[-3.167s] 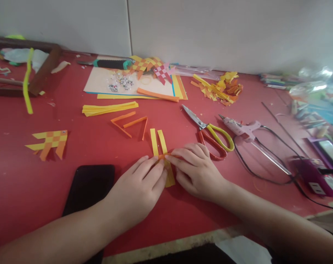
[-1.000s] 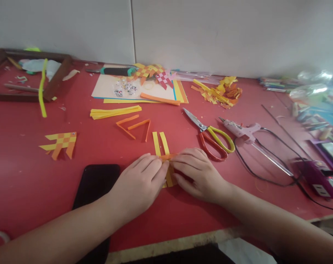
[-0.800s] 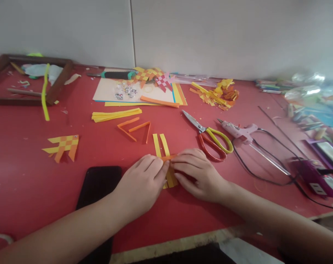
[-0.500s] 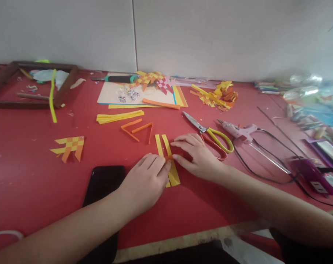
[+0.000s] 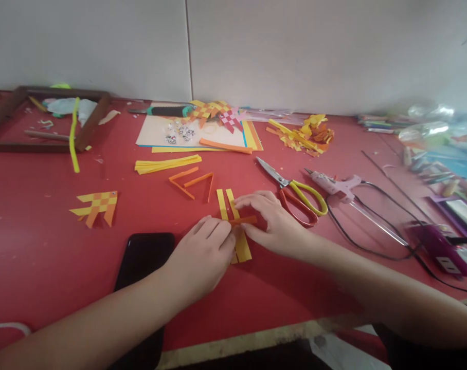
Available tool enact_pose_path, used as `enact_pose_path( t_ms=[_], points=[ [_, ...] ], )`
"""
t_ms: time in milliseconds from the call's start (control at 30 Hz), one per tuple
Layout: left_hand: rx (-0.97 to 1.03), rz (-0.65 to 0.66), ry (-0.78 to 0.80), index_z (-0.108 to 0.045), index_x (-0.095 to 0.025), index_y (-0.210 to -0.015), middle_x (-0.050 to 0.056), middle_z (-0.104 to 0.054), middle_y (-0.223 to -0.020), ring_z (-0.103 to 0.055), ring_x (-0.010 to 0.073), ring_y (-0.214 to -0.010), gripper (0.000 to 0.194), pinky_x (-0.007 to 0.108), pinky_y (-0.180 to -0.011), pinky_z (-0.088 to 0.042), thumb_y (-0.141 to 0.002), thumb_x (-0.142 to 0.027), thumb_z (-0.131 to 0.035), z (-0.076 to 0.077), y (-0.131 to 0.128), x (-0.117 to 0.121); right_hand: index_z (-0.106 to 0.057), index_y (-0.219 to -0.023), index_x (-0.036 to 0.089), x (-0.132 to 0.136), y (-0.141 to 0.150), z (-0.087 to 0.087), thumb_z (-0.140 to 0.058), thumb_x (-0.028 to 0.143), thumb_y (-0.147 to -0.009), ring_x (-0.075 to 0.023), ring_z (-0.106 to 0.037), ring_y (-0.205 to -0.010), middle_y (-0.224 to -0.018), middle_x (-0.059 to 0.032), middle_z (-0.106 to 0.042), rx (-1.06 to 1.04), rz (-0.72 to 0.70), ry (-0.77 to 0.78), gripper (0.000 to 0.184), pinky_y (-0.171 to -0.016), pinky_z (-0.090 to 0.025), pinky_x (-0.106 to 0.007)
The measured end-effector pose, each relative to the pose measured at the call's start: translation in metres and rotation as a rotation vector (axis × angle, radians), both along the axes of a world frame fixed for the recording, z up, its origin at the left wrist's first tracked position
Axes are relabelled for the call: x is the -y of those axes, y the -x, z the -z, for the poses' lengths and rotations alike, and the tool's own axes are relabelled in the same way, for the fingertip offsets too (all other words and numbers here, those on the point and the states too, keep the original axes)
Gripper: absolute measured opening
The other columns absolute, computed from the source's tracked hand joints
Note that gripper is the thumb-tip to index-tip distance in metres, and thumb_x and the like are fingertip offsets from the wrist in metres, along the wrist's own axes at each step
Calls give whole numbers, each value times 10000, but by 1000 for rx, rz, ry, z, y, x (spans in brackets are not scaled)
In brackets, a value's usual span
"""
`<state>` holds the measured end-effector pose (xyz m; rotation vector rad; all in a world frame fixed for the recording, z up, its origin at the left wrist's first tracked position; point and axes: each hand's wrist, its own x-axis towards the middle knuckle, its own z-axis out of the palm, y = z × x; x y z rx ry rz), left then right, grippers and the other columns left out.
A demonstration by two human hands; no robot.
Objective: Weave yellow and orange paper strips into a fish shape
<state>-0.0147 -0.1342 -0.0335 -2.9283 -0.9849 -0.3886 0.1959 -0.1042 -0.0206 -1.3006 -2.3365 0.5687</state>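
Two yellow paper strips lie side by side on the red tabletop, running away from me. An orange paper strip crosses them. My left hand has its fingers curled together over the left end of the orange strip, pressing at the crossing; its fingertips are partly hidden. My right hand has thumb and fingers apart around the strip's free right end, the fingertips by the far part of the right yellow strip. Folded orange strips lie just beyond.
Scissors and a pink glue gun with its cable lie to the right. A black phone sits beside my left forearm. A woven paper fish, yellow strips, paper scraps and a wooden frame are farther out.
My right fingers have opened away from the crossing, and more of the orange strip's right end now shows. My left hand stays almost where it was.
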Motion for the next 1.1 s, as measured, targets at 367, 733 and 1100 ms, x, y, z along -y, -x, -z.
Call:
enact_pose_path(
  t_ms=[367, 733, 1100],
  points=[
    [31, -12, -40, -650, -75, -1065, 101, -581, -903, -539, 243, -837, 226, 423, -815, -537, -895, -119, -507, 2, -1, 0, -518, -1316, 241, -13, 2, 3, -498, 225, -944, -297, -486, -1306, -1382, -95, -593, 143, -65, -89, 373, -1096, -295, -603],
    [-3, 9, -40, -629, -43, -1163, 103, -575, -912, -539, 256, -846, 319, 427, -826, -534, -868, -132, -547, 2, 0, 1, -368, -1390, 315, 2, -1, 7, -607, 228, -885, -131, -699, -888, -1456, -112, -425, -630, 137, 261, 566, -795, -606, -315],
    [25, 17, -30, -647, -119, -843, 100, -568, -892, -532, 260, -856, 94, 433, -863, -522, -822, -103, -556, 2, 1, 1, -607, -1184, 162, 16, -9, 17, -540, 150, -932, -216, -650, -958, -1016, -97, -720, -20, -135, -330, 262, -869, -557, -401]
  ],
)
